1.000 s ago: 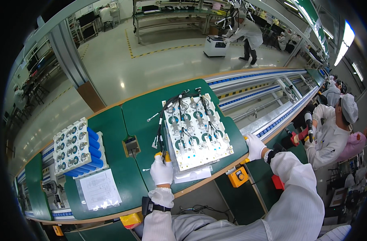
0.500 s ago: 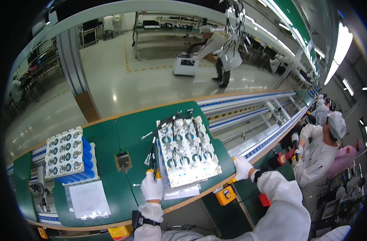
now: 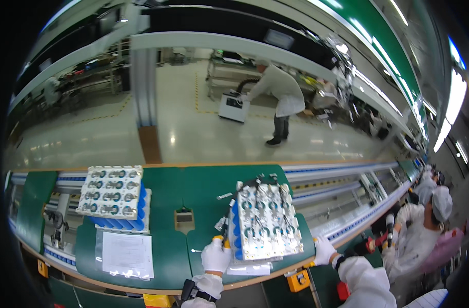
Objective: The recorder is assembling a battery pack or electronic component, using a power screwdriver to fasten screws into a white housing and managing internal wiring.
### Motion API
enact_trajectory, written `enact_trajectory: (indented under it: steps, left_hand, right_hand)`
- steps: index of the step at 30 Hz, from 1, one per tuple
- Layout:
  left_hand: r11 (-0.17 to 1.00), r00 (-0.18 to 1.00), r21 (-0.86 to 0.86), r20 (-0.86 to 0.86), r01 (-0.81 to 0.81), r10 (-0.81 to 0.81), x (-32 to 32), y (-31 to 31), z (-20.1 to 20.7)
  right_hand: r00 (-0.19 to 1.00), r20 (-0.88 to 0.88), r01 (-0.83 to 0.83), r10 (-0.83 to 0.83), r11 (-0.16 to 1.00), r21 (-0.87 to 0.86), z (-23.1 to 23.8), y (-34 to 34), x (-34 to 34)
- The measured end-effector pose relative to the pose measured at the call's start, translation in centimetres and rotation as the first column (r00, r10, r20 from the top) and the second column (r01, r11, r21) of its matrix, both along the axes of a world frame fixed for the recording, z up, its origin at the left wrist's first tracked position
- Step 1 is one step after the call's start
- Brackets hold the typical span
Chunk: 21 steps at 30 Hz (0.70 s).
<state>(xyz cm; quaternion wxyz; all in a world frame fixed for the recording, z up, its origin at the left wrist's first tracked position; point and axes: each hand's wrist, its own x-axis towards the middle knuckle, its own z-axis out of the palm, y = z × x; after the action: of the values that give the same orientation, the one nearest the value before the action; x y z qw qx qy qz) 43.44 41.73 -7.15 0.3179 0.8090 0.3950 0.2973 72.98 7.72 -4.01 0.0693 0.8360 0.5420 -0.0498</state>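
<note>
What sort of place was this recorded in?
Probably a factory assembly line, perhaps for battery packs: a cabled module of blue cylinders sits on a green worktop, beside conveyor rails, with a white-coated, capped co-worker further along.

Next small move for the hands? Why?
Probably bring the white-gloved right hand onto the near right corner of the white-topped, blue-sided block under the black cables, to steady it. That hand is at the front edge of the green table, apart from the block; the white-gloved left hand is at the cables' lower end.
</note>
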Motion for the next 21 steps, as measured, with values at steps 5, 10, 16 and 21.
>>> enact_trajectory:
  steps: [5, 10, 16, 21]
  left_hand:
    - [0.999, 0.999, -0.051, -0.045, 0.011, -0.013, -0.6, -0.7, 1.1]
    - [0.996, 1.000, 0.081, -0.023, 0.022, -0.020, -1.3, -1.5, 0.1]
    - [0.937, 0.971, 0.304, -0.214, 0.172, -0.109, -2.7, -1.5, 2.0]
    - [0.910, 0.969, 0.335, -0.110, 0.246, -0.221, -6.5, -1.6, 2.8]
  right_hand:
    - [0.997, 0.038, 0.065, -0.063, 0.995, -0.072, -0.4, -1.8, -1.0]
    - [0.998, 0.001, 0.064, -0.064, 0.998, 0.024, 0.4, -2.0, -2.4]
    - [0.975, -0.176, 0.167, -0.133, 0.966, 0.197, 5.2, 1.0, -7.5]
    - [0.978, -0.015, 0.178, -0.206, 0.806, 0.565, -0.9, -0.1, -9.6]
